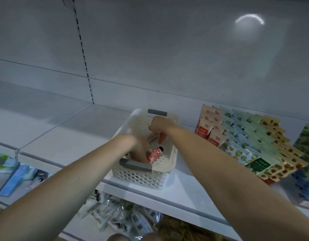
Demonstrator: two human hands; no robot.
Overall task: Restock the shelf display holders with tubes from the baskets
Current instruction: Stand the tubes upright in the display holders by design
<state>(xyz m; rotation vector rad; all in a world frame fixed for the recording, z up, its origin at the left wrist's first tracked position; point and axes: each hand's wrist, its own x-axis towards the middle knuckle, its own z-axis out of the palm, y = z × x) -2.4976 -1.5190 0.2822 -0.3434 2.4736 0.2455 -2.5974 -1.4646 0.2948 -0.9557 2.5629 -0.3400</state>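
Shelf (185, 192): basket (139, 178), illegibly labelled pink tube (153, 154)

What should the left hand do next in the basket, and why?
Probably grip the pink black-capped tube and lift it out. The left hand is down inside the white perforated basket, right beside that tube, its grip hidden behind the near grey handle; the tube has not left the basket.
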